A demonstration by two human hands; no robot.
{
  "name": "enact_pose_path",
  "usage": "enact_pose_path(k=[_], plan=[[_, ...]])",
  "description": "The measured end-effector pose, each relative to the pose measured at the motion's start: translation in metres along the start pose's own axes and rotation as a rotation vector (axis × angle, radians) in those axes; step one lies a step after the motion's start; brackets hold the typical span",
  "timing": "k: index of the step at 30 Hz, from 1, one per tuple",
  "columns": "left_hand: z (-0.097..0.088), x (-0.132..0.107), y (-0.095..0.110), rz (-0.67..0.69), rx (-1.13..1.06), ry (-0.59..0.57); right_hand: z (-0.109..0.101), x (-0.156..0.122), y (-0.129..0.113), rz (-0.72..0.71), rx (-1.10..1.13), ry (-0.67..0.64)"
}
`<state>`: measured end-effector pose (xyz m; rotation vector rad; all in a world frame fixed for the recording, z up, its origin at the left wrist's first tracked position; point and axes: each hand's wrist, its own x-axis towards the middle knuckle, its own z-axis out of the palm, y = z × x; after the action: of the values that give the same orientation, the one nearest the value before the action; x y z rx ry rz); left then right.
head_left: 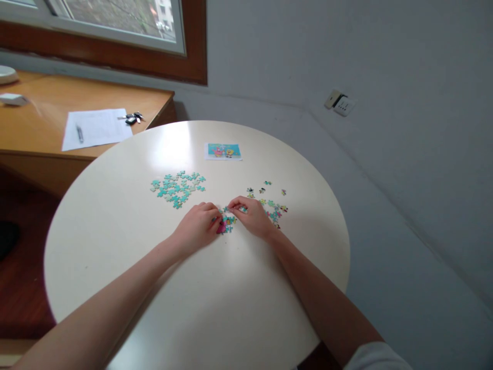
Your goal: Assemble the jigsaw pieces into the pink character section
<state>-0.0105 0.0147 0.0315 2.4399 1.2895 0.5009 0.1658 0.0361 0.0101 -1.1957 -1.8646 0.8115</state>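
Note:
On the round white table (162, 303) lies a partly joined jigsaw puzzle (227, 224) in pink, yellow and turquoise. My left hand (198, 223) rests over its left side with curled fingers; what the fingertips press or hold is hidden. From the right, my right hand (251, 213) pinches a small puzzle piece (226, 208) at the puzzle's far edge. Turquoise puzzle pieces (179, 187) are spread in a pile beyond my left hand. More colourful puzzle pieces (275, 210) lie loose to the right of my right hand, some partly behind it.
A picture card (223, 151) with cartoon figures lies toward the table's far side. At the left a wooden desk (50, 92) bears a paper sheet (98, 128), a pen (79, 133) and keys (132, 118). A wall with a socket (344, 106) stands at the right.

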Motion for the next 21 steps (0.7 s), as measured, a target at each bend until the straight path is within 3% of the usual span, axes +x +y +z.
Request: enact_pose_path(k=[21], plan=[[0.0013, 0.0009, -0.0050, -0.064, 0.008, -0.021, 0.0004, -0.0005, 0.0008, 0.010, 0.016, -0.087]])
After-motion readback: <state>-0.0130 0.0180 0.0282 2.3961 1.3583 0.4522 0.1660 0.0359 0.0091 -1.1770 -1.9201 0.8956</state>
